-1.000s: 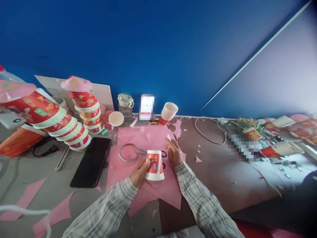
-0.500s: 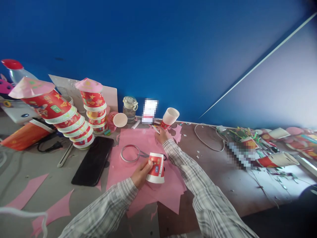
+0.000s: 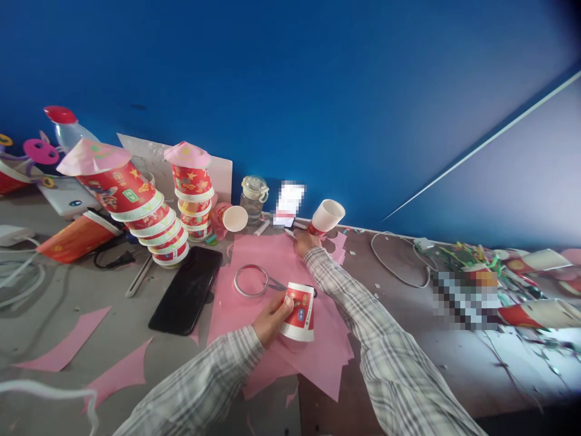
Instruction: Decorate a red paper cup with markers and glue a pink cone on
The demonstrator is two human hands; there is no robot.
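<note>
My left hand (image 3: pixel 273 318) grips a red and white paper cup (image 3: pixel 299 313), upside down with its wide rim toward me, above a sheet of pink paper (image 3: pixel 318 363). Past it, my right hand (image 3: pixel 306 242) reaches to the sheet's far edge, fingers drawn together around a thin object with a white tip (image 3: pixel 289 232), mostly hidden. A second paper cup (image 3: pixel 328 213) leans just behind that hand. A roll of tape (image 3: pixel 236 284) lies on the pink paper, with scissors (image 3: pixel 278 284) partly covered by the held cup.
Two stacked-cup towers (image 3: pixel 121 192) (image 3: pixel 193 178) with pink cone tops stand left. A black phone (image 3: pixel 186 292) lies nearer me. A water bottle (image 3: pixel 254 197), a lit phone (image 3: pixel 289 203) and a cup on its side (image 3: pixel 235 218) line the wall. Craft clutter (image 3: pixel 481 272) covers the right.
My view has turned a little left, so everything sits further right. The left hand still holds the cup. The right hand has shifted only slightly by the far cup.
</note>
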